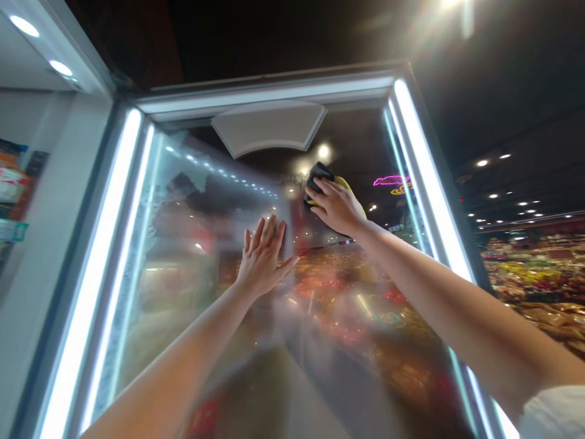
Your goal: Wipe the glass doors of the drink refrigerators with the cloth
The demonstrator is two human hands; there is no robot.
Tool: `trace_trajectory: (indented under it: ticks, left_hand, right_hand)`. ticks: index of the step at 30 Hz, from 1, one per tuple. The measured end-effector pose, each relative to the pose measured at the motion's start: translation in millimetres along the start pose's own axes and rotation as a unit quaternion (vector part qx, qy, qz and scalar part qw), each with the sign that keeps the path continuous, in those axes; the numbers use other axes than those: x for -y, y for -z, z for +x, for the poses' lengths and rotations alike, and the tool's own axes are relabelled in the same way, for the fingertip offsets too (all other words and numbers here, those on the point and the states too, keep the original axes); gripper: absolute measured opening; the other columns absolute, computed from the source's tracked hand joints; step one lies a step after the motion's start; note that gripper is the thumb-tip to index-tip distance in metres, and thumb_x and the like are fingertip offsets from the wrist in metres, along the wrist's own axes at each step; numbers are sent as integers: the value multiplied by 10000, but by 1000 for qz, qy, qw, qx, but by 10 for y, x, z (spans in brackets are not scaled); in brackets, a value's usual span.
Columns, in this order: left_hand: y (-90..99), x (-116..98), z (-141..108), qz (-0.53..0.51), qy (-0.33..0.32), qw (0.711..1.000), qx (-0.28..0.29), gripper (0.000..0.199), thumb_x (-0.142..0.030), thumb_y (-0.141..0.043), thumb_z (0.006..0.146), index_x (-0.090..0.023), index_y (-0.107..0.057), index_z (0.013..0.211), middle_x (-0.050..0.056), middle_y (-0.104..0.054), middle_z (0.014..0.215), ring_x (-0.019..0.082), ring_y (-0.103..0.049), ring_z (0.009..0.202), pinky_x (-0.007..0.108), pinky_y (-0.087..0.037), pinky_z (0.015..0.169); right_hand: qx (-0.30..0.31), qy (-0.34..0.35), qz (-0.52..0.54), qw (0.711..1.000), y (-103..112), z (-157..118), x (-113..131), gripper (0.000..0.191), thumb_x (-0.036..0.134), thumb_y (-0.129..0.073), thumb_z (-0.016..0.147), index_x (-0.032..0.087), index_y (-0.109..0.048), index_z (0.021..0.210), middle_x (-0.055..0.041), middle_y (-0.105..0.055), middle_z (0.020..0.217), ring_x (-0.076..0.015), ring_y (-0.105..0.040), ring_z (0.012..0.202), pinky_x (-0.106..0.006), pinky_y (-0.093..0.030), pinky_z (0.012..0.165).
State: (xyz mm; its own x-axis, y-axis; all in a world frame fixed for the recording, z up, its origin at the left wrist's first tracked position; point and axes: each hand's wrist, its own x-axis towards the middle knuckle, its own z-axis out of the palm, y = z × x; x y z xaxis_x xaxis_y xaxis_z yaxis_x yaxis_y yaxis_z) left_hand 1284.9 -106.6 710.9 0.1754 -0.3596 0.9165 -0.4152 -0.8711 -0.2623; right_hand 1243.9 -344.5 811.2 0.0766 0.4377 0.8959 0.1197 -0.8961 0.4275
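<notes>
Left hand [264, 259] open flat on fogged glass door [183, 256], right hand [336, 206] clenching black-yellow cloth [319, 180], neon sign [392, 180] unreadable

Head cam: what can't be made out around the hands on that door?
- Black and yellow cloth: head view; the right hand covers most of it, so its shape and folds are hidden.
- Goods behind the fogged glass door: head view; fog blurs them, kinds unreadable.
- Packages at left: head view; the picture edge cuts them off, and they are blurred.
- Pink neon sign: head view; too small to read.
</notes>
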Motion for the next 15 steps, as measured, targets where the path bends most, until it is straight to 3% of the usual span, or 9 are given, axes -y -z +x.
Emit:
trace_trajectory:
  ticks: [2,5,8,10,12,15]
  left_hand:
    - [-20,85,-62,7,0,1000,10,851,-636,-483,962,-194,-217,1639,124,-151,1727,334,-107,1599,606,-123,1273]
    - [-41,208,-142,18,8,999,25,848,-615,-519,954,-199,-237,1636,123,-146,1728,335,-103,1599,595,-110,1279]
    - [-48,294,-209,16,17,999,28,851,-626,-523,948,-221,-234,1639,115,-149,1729,347,-109,1597,609,-125,1273]
    - [-60,323,-244,10,17,999,25,839,-621,-510,954,-231,-225,1641,113,-158,1728,351,-116,1595,620,-140,1267]
    - [-79,337,-268,4,10,1000,19,836,-611,-509,958,-235,-214,1643,117,-165,1726,352,-124,1594,629,-151,1262]
    - [-108,360,-298,-5,-3,1000,7,856,-613,-535,946,-243,-207,1644,122,-167,1725,360,-127,1593,650,-144,1254]
  right_hand:
    - [19,35,8,999,-33,-234,-30,447,318,-531,1006,291,-596,1447,-62,-504,1570,-269,-463,1411,-471,-380,1177]
    - [-17,-45,-5,999,-112,-365,-215,424,338,-512,1013,302,-621,1421,-68,-531,1538,-291,-471,1387,-501,-400,1149]
    - [-69,-186,-23,980,-208,-140,-206,474,321,-468,1023,216,-568,1475,-141,-486,1566,-340,-441,1413,-546,-387,1144]
    - [-73,-218,-23,973,-275,48,-15,506,303,-450,1027,176,-518,1512,-170,-443,1597,-358,-419,1436,-562,-377,1150]
    - [-51,-172,-12,984,-336,116,240,505,302,-457,1029,191,-511,1518,-150,-435,1609,-346,-413,1452,-546,-377,1162]
    - [-6,-11,21,1000,-385,-87,497,468,313,-502,1023,265,-555,1486,-83,-484,1587,-290,-444,1447,-495,-382,1187]
